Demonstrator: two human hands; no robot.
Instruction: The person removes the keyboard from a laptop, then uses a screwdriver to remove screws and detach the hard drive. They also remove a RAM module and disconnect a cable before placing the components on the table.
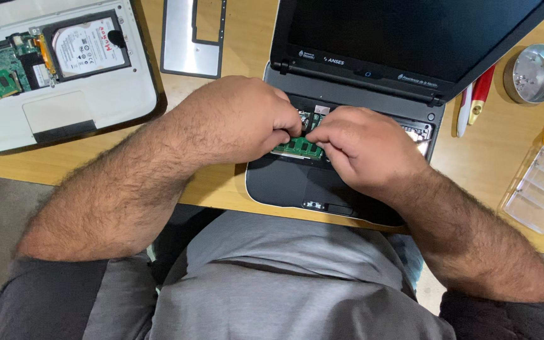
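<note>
In the open body of the dark laptop, where the keyboard would sit, lies a small green memory card, and both hands are on it. The left hand comes in from the left with its fingers curled narrow, the fingertips pinching or pressing the card's left end. The right hand meets it from the other side, fingers bent close together on the card's right end; part of the card is hidden beneath them, so the exact grip cannot be told. The card looks tilted up slightly from its slot.

By its look the card is very light, thin and stiff, and likely brittle: it would snap or crack before it bends, and its chips and contact edge are best left untouched. The safe hold seems to be by the two short ends or the bare long edges, as the fingers have it now, with even pressure from both sides.

On the wooden table a white laptop lies opened on its back at the upper left, a grey cover plate beside it. A round metal tin, two pens and a clear plastic case sit at the right.
</note>
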